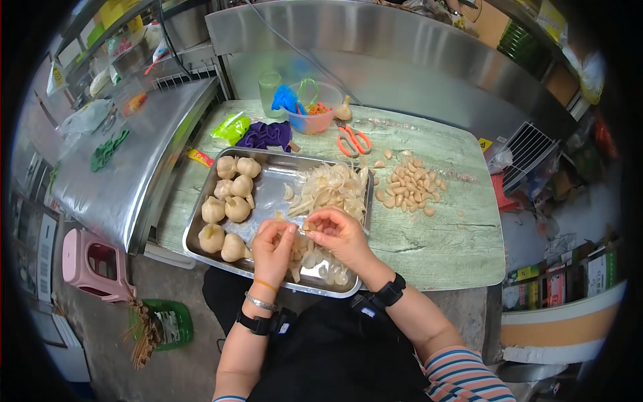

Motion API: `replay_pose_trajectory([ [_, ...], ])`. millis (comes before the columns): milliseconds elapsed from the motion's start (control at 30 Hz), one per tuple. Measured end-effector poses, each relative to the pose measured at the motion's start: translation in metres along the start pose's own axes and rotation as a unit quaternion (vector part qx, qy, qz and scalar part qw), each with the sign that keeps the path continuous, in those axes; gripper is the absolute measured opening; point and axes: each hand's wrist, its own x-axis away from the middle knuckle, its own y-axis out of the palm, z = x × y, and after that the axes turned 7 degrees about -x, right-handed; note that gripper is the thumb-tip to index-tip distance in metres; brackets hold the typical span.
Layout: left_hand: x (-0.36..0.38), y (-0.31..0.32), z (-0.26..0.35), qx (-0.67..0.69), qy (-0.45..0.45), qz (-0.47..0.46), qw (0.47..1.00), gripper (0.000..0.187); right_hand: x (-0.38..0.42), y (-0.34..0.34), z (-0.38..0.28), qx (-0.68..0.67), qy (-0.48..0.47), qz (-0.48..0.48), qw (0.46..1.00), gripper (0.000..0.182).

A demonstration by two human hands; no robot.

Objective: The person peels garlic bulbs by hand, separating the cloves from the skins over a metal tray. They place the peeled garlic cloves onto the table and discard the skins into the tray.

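1 worktop [442, 261] | 1 metal tray [271, 181] on it | right hand [338, 238] pinching, left hand [273, 249] just beside, grip unclear, both over tray | 8 garlic bulbs [237, 209], tray's left | 1 clove [309, 226] in right hand, above tray

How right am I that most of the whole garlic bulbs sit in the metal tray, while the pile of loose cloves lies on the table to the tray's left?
One slip: the pile of loose cloves lies to the right of the metal tray, as the head view shows. It is on the table, and most of the whole garlic bulbs do sit in the tray.
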Motion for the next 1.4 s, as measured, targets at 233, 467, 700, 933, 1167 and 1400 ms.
replay_pose_trajectory([
  [233,0.004,0.000,0.018,0.028,-0.014,-0.059,0.998,0.023,0.006,0.013,0.000,0.129,-0.039,0.059,0.989,0.028],
  [467,0.006,-0.002,0.010,-0.048,0.026,0.021,0.998,0.025,0.007,0.015,-0.008,0.163,-0.142,0.024,0.976,0.019],
  [700,0.010,0.002,0.025,-0.206,0.158,0.040,0.965,0.025,0.012,0.006,0.004,0.120,-0.035,0.047,0.991,0.015],
  [933,0.011,0.003,0.022,-0.251,0.256,0.032,0.933,0.025,0.011,0.001,0.002,0.095,0.022,0.035,0.995,0.009],
  [1167,0.006,-0.002,0.019,-0.149,0.180,-0.058,0.971,0.028,0.005,-0.008,0.006,-0.012,0.082,0.008,0.997,0.006],
  [1400,0.002,-0.004,0.017,0.125,-0.111,-0.144,0.975,0.022,0.007,0.004,0.000,0.094,0.022,0.027,0.995,0.006],
])
